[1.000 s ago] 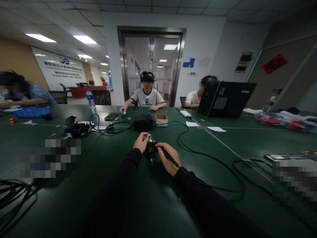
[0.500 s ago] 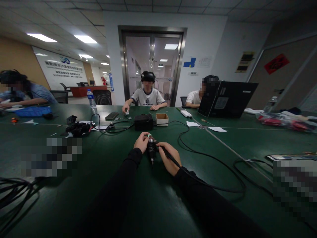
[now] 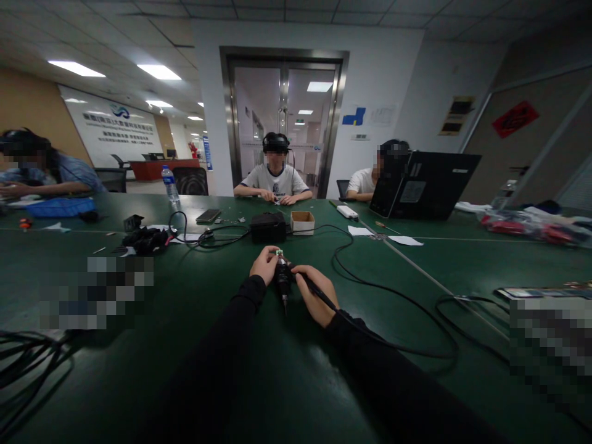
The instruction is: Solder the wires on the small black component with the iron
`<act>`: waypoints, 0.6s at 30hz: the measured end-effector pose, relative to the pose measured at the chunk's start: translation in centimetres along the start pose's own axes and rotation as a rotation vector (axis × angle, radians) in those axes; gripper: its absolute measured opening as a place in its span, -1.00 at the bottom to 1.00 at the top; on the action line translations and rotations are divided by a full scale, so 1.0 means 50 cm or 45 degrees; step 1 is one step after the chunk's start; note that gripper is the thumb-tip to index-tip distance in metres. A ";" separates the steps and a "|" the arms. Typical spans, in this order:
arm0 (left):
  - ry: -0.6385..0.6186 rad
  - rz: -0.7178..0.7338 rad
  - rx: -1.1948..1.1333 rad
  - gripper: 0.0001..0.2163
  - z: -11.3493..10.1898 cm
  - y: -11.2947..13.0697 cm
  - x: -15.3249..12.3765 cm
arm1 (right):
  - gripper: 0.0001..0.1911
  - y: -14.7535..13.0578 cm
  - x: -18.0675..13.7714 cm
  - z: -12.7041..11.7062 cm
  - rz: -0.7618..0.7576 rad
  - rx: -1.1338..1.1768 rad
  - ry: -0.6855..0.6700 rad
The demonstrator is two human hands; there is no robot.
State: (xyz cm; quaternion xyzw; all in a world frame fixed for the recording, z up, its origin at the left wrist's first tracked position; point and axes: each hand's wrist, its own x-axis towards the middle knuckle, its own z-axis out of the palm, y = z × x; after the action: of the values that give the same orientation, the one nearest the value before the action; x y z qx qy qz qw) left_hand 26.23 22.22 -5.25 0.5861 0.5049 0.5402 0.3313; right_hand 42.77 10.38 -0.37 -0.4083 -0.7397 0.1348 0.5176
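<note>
My left hand (image 3: 264, 265) is closed, its fingers around the far left side of a black cylindrical tool (image 3: 283, 280) with a thin metal tip pointing back toward me. A small green-and-white part (image 3: 279, 252) shows at the tool's far end, close to my left fingertips. In my right hand (image 3: 318, 295) a black pen-shaped tool with a cable (image 3: 324, 298) is gripped like a pencil, probably a soldering iron. Its front end reaches the right side of the black cylindrical tool; whether they touch, I cannot tell.
Beyond my hands stand a black box (image 3: 268, 227) and an open cardboard box (image 3: 302, 223). A black cable (image 3: 393, 287) loops across the green table to my right. A person (image 3: 276, 179) sits opposite. A black monitor (image 3: 428, 185) stands at back right, tangled black gear (image 3: 147, 239) at left.
My hands and both tools stay nearly still. Across the table, the person's hand has moved from the left of their body to in front of their chest.
</note>
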 end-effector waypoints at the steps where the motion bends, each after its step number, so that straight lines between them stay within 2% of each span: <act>1: 0.001 0.000 0.003 -0.83 0.000 0.000 0.000 | -0.79 -0.001 0.000 0.000 0.004 -0.001 -0.002; 18: -0.002 0.009 -0.013 -0.79 -0.001 0.002 0.000 | -0.79 -0.001 0.000 -0.004 0.028 -0.011 0.052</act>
State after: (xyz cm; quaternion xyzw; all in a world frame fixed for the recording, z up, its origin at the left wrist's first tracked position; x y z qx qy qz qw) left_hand 26.20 22.19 -5.17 0.5865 0.4997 0.5437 0.3327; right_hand 42.92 10.31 -0.24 -0.4213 -0.7251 0.1287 0.5293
